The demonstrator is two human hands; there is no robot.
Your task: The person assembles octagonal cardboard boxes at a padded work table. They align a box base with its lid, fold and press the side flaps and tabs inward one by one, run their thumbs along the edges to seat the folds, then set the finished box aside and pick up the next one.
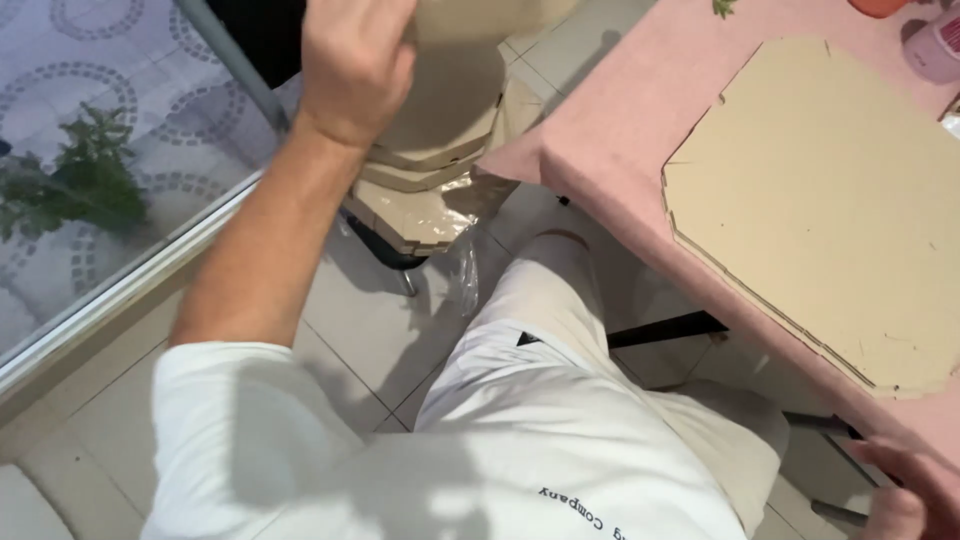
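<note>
My left hand (352, 62) is raised at the top of the view and grips a flat piece of brown cardboard (455, 70) that runs past the upper edge. Below it a stack of flat cardboard blanks (425, 195) rests on a low black stand, partly wrapped in clear plastic film (462, 262). My right hand (915, 492) shows only in part at the bottom right corner, by the near edge of the pink-covered table (610, 130); its fingers are curled and what they hold is hidden. Another flat cardboard blank (830, 200) lies on the table.
My legs in white shorts (560, 400) fill the lower middle, over a pale tiled floor (90, 440). A glass door with a metal frame (130, 270) is on the left, green leaves (75, 185) behind it. A pink bottle (935, 45) stands at the table's far corner.
</note>
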